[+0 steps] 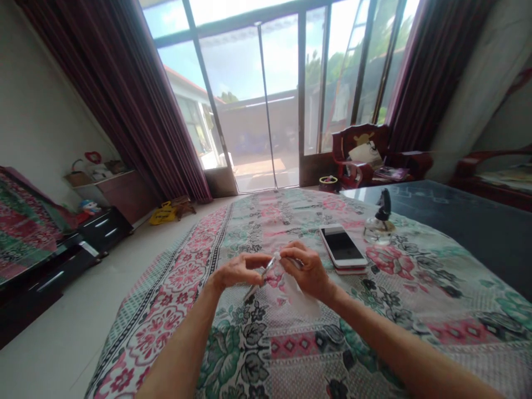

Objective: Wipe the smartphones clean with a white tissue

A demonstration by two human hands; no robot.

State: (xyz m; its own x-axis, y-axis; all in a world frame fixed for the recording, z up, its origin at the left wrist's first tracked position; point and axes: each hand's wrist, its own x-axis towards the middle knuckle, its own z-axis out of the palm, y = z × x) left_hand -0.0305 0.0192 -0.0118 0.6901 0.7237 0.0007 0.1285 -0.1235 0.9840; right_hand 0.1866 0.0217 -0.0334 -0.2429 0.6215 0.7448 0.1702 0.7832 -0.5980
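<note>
My left hand point(239, 270) is closed in a pinch on a slim, shiny metallic thing point(269, 267), whose exact kind I cannot make out. It slants from lower left up toward my right fingers. My right hand point(308, 270) grips a thin white tissue point(300, 298), which hangs down below the palm. A small white bunched tip shows between the two hands, where the tissue meets the upper end of the slim thing. Both hands are held close together above the flowered tablecloth point(224, 343). Right of my right hand lies a white smartphone point(343, 245) with a dark screen.
A clear bottle with a black spray top point(379, 227) stands beyond the phone. A dark glossy table surface point(465, 227) extends at the right. Farther off are a carved wooden chair point(359, 149), a yellow bag point(163, 213) on the floor and a black drawer cabinet point(106, 227).
</note>
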